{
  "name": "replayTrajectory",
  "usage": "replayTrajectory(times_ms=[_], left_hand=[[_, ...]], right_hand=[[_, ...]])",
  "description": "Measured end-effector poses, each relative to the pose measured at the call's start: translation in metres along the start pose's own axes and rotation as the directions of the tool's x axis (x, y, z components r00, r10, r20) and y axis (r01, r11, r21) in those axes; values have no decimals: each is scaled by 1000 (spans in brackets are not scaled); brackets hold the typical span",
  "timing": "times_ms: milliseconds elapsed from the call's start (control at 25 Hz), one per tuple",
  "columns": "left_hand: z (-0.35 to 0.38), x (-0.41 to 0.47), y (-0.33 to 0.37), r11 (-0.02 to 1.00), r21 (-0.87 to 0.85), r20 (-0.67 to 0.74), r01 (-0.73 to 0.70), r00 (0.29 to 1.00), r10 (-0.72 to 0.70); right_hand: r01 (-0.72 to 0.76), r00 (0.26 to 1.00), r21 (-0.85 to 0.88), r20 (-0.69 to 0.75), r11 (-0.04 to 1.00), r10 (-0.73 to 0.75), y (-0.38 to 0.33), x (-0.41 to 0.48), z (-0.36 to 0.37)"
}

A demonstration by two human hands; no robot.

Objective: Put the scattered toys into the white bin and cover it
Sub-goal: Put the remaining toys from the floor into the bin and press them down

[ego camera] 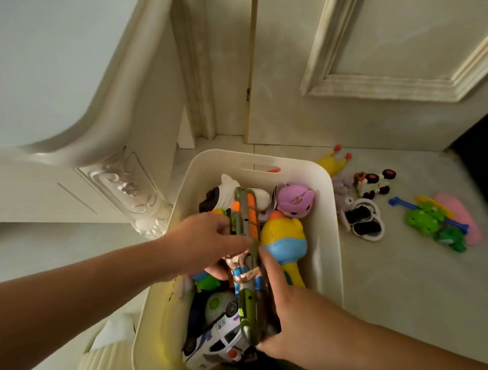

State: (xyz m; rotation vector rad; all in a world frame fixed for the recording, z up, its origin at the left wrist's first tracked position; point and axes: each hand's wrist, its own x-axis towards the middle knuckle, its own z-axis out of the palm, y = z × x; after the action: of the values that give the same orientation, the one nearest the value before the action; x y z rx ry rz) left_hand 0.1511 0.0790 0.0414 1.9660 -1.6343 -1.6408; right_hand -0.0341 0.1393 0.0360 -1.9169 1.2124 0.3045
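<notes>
Hands, left (212, 242) & right (291, 315), both clamped on long toy (248, 279) w/in near-full white bin (330, 255) rim.

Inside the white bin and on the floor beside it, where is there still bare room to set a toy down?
The white bin is crowded; both hands, left and right, hold a long green-grey toy over it. A sliver shows beside the yellow-blue toy. Bare floor lies right of the bin, nearer than the loose toys.

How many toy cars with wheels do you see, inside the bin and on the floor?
2. A white police car lies inside the white bin, at its near end. A black-wheeled truck stands on the floor right of the bin. Others may be hidden under the toys.
</notes>
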Motion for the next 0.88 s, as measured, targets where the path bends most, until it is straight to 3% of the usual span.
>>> replayTrajectory(times_ms=[120,160,240,320,440,560,720,880], left_hand=[[20,1,7,998,-20,24,-53,998,54],[25,0,11,996,-22,30,-81,996,82],[37,0,19,988,-37,77,-148,986,151],[49,2,27,977,-70,156,-201,965,210],[65,11,26,976,-105,270,-192,939,214],[79,12,18,962,-230,304,-145,929,212],[87,12,21,934,-325,253,-147,938,235],[88,16,23,937,-324,266,-131,938,223]], right_hand=[[-116,967,-1,227,993,113,10,-18,-45],[-155,970,69,200,986,139,16,-20,-61],[-220,974,247,-3,944,228,29,-15,-78],[-247,947,293,-126,924,294,35,-6,-81],[-313,922,221,-162,924,351,43,0,-71],[-294,903,61,-309,954,298,46,-5,-68],[-227,904,296,-292,928,314,42,-14,-70],[-255,887,27,-391,967,245,45,-13,-63]])
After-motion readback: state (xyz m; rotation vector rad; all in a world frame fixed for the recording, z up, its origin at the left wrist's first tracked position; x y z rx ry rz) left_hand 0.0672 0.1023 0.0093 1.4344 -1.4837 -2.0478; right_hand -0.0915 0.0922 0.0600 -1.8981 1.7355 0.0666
